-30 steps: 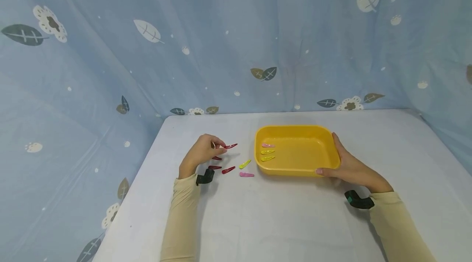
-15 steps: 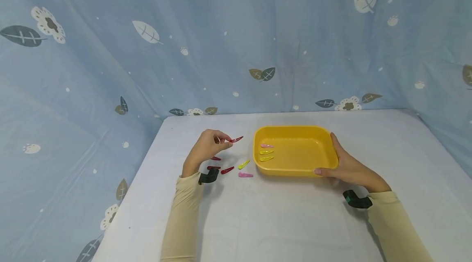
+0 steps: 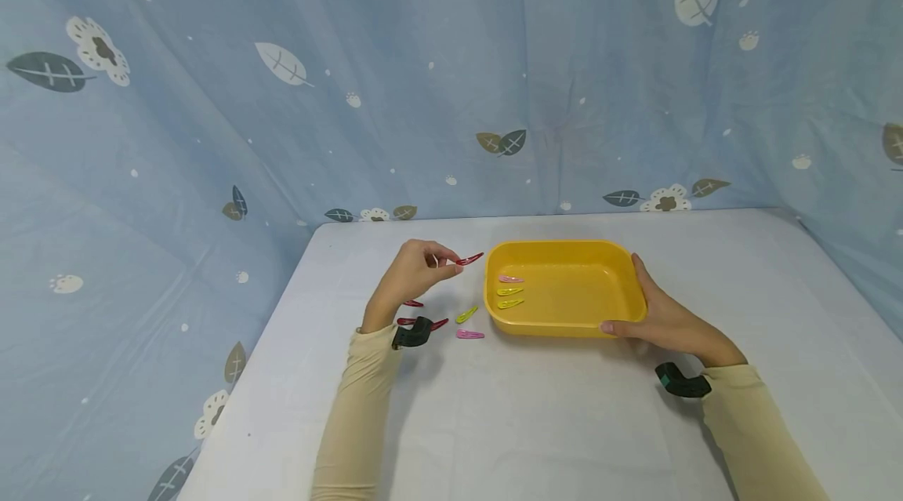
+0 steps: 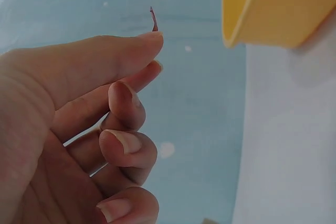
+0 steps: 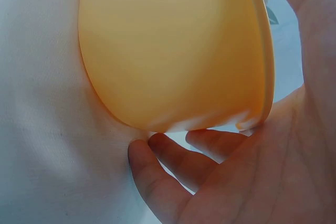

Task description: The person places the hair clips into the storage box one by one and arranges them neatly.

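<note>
Thumb and forefinger of my left hand (image 3: 416,275) pinch a red snap hair clip (image 3: 470,259) just off the tray's left rim. In the left wrist view only a thin end of that clip (image 4: 153,19) shows past the thumb. My right hand (image 3: 666,322) grips the right end of a yellow plastic tray (image 3: 578,299), thumb over the near corner. The right wrist view has its fingertips (image 5: 149,174) against the tray's outer wall. Inside the tray, at the left, lie a pink clip (image 3: 511,279) and two yellow clips (image 3: 509,292) in a column.
Left of the tray, a yellow-green clip (image 3: 466,315) and a pink clip (image 3: 470,334) lie on the white-covered table (image 3: 536,422). Red clips (image 3: 413,303) lie below the left wrist, partly behind its black camera mount (image 3: 412,333). A blue patterned curtain (image 3: 395,93) hangs behind.
My left hand has carried the red hair clip right and toward the back, up to the tray's left side. The right hand and the tray have stayed in place.
</note>
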Available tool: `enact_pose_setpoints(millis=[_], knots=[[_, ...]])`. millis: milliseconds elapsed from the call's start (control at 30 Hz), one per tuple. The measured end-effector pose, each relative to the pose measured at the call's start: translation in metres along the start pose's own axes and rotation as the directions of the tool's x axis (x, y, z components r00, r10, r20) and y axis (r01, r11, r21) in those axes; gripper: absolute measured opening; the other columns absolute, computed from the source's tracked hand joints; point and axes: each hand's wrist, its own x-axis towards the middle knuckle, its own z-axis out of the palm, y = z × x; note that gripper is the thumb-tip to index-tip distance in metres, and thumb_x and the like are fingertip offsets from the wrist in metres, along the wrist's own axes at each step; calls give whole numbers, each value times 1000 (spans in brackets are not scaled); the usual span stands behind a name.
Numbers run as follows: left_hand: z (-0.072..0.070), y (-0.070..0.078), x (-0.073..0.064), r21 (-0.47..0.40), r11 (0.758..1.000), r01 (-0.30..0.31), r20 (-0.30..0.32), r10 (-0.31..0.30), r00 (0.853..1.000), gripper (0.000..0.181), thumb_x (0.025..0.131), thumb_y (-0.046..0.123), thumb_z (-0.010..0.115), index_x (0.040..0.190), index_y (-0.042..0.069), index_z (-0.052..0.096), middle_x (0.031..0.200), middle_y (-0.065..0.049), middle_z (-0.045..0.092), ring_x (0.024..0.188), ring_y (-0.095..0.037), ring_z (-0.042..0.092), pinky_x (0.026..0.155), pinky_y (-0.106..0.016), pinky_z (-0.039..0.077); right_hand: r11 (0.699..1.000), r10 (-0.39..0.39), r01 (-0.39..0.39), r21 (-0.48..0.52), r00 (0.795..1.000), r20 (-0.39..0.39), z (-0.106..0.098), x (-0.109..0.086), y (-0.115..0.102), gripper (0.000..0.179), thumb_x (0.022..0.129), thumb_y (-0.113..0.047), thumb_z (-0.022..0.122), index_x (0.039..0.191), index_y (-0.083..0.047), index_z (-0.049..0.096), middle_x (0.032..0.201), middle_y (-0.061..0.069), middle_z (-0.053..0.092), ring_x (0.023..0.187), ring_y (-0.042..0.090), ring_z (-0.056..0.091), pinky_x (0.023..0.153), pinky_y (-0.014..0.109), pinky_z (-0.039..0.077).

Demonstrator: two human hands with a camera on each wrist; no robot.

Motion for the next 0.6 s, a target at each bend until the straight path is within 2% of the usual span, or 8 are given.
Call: enact_pose_setpoints(millis=[600], knots=[[14,23,14,23,996,-85,32,85,996,14,92,26,78,100,14,81,75,2,55,69,-18,49,54,-24,34,1000,16,-16,-3,1000,7,-1,0,-1,133,88,-44,79,160,-14,-30,168,33,11,142,49,34,110,79,28]])
